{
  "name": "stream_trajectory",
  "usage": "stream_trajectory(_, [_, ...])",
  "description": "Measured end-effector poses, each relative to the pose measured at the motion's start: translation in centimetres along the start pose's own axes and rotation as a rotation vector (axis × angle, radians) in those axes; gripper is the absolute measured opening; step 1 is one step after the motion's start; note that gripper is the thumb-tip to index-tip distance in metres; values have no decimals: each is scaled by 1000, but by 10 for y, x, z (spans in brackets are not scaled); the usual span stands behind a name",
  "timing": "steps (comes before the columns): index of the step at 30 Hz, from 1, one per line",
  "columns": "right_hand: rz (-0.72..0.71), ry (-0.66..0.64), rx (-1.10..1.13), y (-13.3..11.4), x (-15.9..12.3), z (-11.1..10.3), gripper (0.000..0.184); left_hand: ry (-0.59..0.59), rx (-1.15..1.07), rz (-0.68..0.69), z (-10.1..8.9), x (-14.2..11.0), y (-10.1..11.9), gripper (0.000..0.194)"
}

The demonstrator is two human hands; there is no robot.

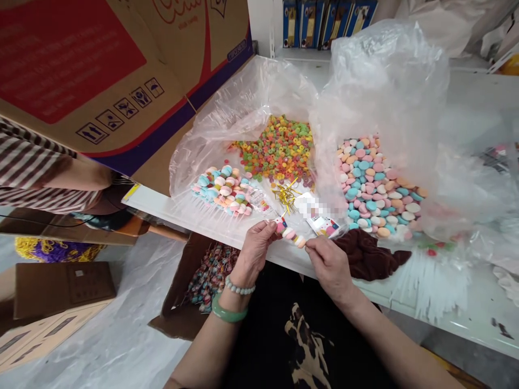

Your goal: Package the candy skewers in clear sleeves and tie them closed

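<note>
A candy skewer (292, 235) with pastel and coloured pieces is stretched between my two hands at the table's front edge. My left hand (259, 243) is closed on its left end, where a small printed wrapper (280, 223) shows. My right hand (330, 265) pinches its other end; whether a stick is inside those fingers is hidden. Just beyond lie gold twist ties (286, 195) and a stack of printed wrappers (318, 213). To the left, several finished candy skewers (225, 189) are piled with their white sticks pointing toward me.
Ring gummies (279, 148) and pastel candies (367, 183) lie on plastic bags (389, 81). At right are a brown cloth (367, 256) and white sticks (432, 281). A big carton (162, 124) stands left; below, an open box (174, 310) holds wrapped candies. A person's striped sleeve (36, 167) shows far left.
</note>
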State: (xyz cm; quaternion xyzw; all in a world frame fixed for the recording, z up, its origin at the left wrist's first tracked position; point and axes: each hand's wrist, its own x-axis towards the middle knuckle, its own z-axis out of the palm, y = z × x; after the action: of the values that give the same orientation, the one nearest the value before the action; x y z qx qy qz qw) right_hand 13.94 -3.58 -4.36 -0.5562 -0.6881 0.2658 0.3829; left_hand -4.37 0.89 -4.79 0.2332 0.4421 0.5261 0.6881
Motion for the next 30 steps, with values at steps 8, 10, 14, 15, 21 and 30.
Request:
stream_trajectory(8, [-80,48,-85,10,2,16,17,87,-121,-80,24,-9,-22,34])
stream_trajectory(10, [31,31,79,12,5,14,14,21,-80,-138,18,-8,-16,36])
stream_trajectory(14, [118,-2,207,11,8,7,15,-45,-75,-92,5,-2,7,43])
stream_trajectory(15, [124,-11,216,10,8,6,15,-23,-95,-69,4,1,13,44])
stream_trajectory(21, [221,-33,288,7,11,7,14,43,-122,-48,11,11,13,35])
stream_trajectory(30, [913,-377,1074,5,10,11,22,51,-131,-14,28,0,-17,38])
